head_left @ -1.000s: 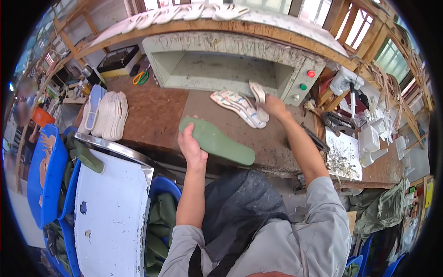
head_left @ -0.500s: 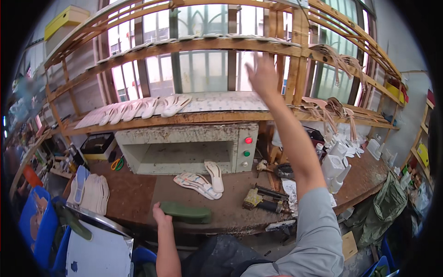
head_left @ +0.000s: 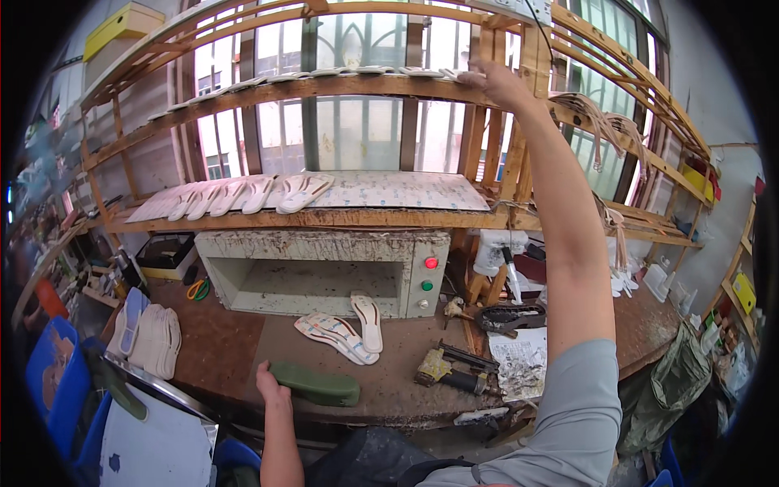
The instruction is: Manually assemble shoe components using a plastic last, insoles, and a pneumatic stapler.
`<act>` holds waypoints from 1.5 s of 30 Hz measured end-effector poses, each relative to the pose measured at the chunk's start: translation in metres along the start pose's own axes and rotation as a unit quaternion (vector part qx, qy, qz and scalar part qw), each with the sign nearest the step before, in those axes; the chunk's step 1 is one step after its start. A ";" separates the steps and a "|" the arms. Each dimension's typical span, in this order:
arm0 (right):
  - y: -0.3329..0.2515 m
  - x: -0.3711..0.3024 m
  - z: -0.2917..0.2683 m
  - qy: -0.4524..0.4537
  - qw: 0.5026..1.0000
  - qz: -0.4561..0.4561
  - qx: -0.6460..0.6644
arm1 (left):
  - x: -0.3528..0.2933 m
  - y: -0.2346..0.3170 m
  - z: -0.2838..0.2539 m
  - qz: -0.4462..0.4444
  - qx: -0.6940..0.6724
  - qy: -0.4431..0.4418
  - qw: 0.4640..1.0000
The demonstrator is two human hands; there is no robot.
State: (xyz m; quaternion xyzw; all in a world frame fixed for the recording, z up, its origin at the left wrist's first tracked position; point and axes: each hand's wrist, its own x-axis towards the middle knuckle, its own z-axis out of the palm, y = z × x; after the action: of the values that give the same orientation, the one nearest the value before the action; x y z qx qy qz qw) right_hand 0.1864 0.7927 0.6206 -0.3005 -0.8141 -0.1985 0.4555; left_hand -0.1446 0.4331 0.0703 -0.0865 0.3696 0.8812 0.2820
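Observation:
My left hand point(head_left: 273, 385) is closed around the heel end of a green shoe last point(head_left: 318, 385), held low over the front of the workbench. My right arm reaches up to the upper wooden shelf, where my right hand point(head_left: 497, 84) has its fingers closed on a white insole point(head_left: 459, 75) at the right end of a row. More pale insoles point(head_left: 324, 72) lie along that shelf. Several white insoles point(head_left: 258, 195) lean together on the lower shelf. On the bench, printed insoles point(head_left: 333, 338) lie in front of the box-shaped heater point(head_left: 321, 235).
A yellow and black nail gun point(head_left: 453, 369) lies right of the last. A stack of insoles point(head_left: 156, 341) and orange-green scissors point(head_left: 197, 290) are at left. Strappy uppers point(head_left: 596, 114) hang from the shelf at right. Blue bins point(head_left: 61, 381) stand at the lower left.
My right hand has moved up and right from in front of the window onto the upper shelf's insole. My left hand still holds the last; the view has shifted slightly.

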 end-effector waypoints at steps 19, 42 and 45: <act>-0.067 0.042 0.020 -0.156 0.984 -0.045 -0.075 | -0.078 0.029 0.030 0.185 0.001 -0.018 0.982; -0.186 0.076 0.069 0.000 0.999 0.043 -0.029 | -0.092 0.037 0.026 0.235 0.000 -0.056 0.970; -0.220 0.079 0.080 0.000 1.000 0.016 0.019 | -0.090 0.036 0.022 0.221 -0.013 -0.046 0.974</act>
State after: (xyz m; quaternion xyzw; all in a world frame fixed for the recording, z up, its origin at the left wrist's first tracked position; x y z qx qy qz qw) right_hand -0.0426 0.7021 0.6375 -0.3044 -0.8128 -0.1756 0.4647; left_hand -0.0892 0.3889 0.1404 0.0340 0.3546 0.9295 0.0959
